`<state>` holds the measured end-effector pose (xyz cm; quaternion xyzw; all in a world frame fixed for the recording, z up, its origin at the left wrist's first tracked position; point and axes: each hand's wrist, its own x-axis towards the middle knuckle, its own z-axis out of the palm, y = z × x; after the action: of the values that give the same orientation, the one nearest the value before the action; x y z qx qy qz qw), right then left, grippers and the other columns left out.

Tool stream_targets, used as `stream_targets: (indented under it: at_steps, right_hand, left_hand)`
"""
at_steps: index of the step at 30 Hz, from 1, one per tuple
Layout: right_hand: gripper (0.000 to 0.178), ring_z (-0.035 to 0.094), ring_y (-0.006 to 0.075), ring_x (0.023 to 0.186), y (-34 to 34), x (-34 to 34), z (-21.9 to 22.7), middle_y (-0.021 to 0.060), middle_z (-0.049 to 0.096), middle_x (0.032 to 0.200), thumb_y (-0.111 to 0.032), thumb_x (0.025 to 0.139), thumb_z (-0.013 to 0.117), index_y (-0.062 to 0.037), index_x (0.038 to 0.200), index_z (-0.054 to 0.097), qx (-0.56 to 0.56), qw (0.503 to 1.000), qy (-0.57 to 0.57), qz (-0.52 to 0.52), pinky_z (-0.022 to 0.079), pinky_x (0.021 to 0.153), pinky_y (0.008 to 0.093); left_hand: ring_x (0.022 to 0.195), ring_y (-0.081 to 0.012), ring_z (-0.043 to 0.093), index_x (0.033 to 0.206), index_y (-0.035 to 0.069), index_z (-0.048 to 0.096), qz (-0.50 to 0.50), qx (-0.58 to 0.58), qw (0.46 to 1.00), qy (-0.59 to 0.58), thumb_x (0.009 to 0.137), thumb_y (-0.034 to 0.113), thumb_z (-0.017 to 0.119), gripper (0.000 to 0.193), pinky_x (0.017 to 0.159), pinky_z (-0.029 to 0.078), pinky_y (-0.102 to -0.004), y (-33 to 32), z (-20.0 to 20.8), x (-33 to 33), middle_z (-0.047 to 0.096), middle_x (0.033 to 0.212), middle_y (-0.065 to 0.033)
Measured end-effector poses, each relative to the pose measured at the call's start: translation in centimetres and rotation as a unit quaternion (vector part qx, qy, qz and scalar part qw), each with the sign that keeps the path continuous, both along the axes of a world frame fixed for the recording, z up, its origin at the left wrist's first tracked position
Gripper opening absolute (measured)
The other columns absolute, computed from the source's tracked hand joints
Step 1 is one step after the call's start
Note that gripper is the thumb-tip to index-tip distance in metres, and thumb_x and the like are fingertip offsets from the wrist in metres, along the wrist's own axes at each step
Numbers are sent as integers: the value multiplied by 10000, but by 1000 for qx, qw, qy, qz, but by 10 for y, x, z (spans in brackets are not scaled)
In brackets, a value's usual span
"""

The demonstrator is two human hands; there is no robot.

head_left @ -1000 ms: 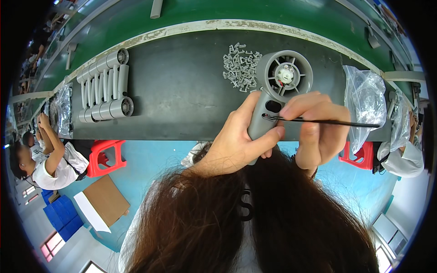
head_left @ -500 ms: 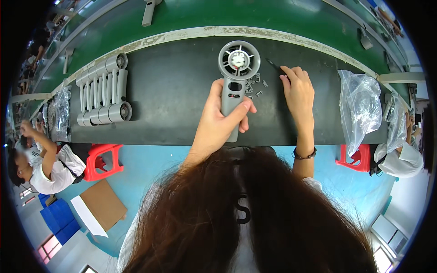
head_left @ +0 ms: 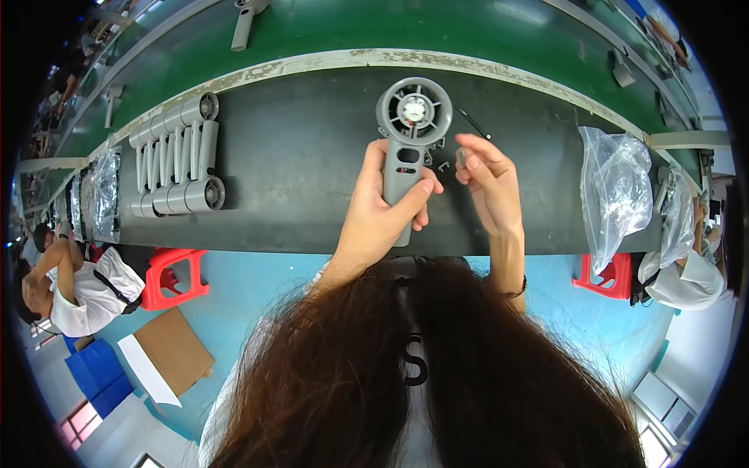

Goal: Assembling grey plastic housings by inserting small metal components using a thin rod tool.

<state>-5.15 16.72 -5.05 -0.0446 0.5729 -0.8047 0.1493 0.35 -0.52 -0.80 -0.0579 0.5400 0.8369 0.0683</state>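
Observation:
My left hand (head_left: 376, 204) is wrapped round the handle of a grey handheld fan (head_left: 402, 175), its round head pointing away from me. The handle has an oval opening and a smaller slot showing a bit of red. Right of the handle, my right hand (head_left: 493, 187) pinches a small grey plastic piece (head_left: 461, 158) between thumb and fingertips. A thin dark pen-like tool (head_left: 473, 123) lies on the table just beyond those fingers. A few small grey clips (head_left: 444, 166) lie beside the fan, partly hidden behind it.
Several grey fans (head_left: 178, 156) lie in a row on the black table (head_left: 289, 171) at left. A clear plastic bag (head_left: 616, 187) rests at right, another (head_left: 107, 195) at far left. Beyond the pale ledge runs a green conveyor (head_left: 328, 27) carrying a grey fan (head_left: 243, 27). People sit at both sides.
My right hand has moved back toward me and left, away from the dark tool, and now pinches a small grey piece. The fan in my left hand has shifted slightly right and toward me.

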Motion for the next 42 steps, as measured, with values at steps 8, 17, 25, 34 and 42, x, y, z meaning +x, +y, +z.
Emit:
stream_targets:
  at_steps: [8, 17, 25, 34, 42]
  right_hand:
    - [157, 515, 109, 784, -14, 20, 5, 51, 599, 856, -94, 875, 590, -38, 1022, 590, -200, 979, -22, 39, 406, 702, 238]
    - [177, 527, 106, 823, -25, 35, 13, 71, 589, 982, 77, 796, 597, -1, 954, 595, -85, 993, 77, -28, 430, 780, 250]
    - [120, 539, 66, 677, -12, 36, 25, 26, 626, 790, 39, 765, 662, 16, 882, 645, 137, 979, 144, -37, 446, 642, 205]
    - [153, 604, 139, 723, -8, 34, 36, 113, 655, 861, 95, 727, 670, 40, 870, 661, 199, 945, 241, -97, 499, 654, 236]
    - [208, 575, 157, 729, -25, 36, 34, 94, 595, 830, 105, 636, 731, 26, 823, 683, 247, 871, 398, -145, 484, 585, 242]
  left_hand:
    - [624, -77, 539, 1153, 41, 323, 24, -13, 1000, 4, 800, -5, 633, 473, 507, 443, -214, 11, 7, 3, 590, 865, -61]
    - [674, -69, 536, 1149, 46, 329, 61, -64, 996, 30, 770, -2, 671, 513, 518, 447, -210, 6, 6, 3, 602, 889, -55]
    - [688, -67, 534, 1139, 45, 339, 27, -114, 993, 7, 775, 9, 662, 488, 528, 453, -208, 4, 0, 4, 606, 882, -49]
    - [652, -75, 526, 1138, 37, 367, 12, -48, 999, 14, 863, 105, 572, 349, 520, 451, -223, 10, 0, 4, 592, 862, -68]
    - [658, -125, 551, 1220, -15, 407, 10, 31, 999, -22, 946, 345, 287, 468, 538, 478, -251, 19, -2, 9, 562, 834, -90]
